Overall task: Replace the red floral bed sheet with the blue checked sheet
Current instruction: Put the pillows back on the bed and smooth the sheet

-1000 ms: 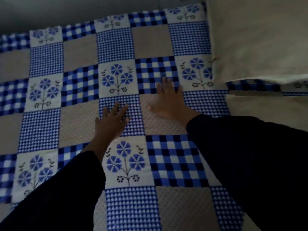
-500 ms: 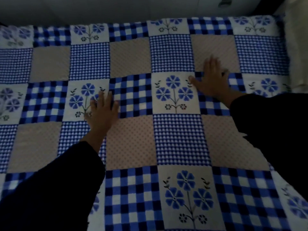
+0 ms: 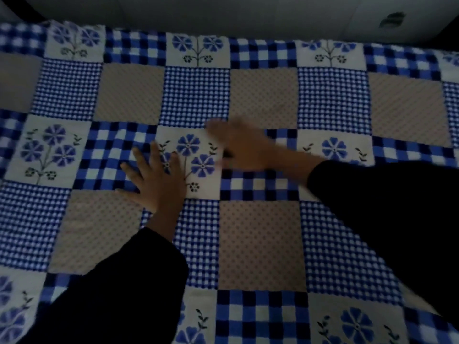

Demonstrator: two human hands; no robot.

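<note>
Blue checked sheet (image 3: 260,239) lies flat under left grip (image 3: 159,180) and blurred right grip (image 3: 246,147), both splayed.

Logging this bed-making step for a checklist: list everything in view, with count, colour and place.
blue checked sheet: one; blue, white and beige patchwork with flower squares; spread flat across the bed, filling most of the view.
pale surface: one; light grey; along the top edge, beyond the sheet.
dark mark: one; blackish; on the pale surface at upper right, too blurred to identify.
left sleeve: one; black; lower left.
right sleeve: one; black; right side.
left hand: one; flat on the sheet, fingers spread, left of centre.
right hand: one; motion-blurred, fingers straight, at the sheet's centre.
</note>
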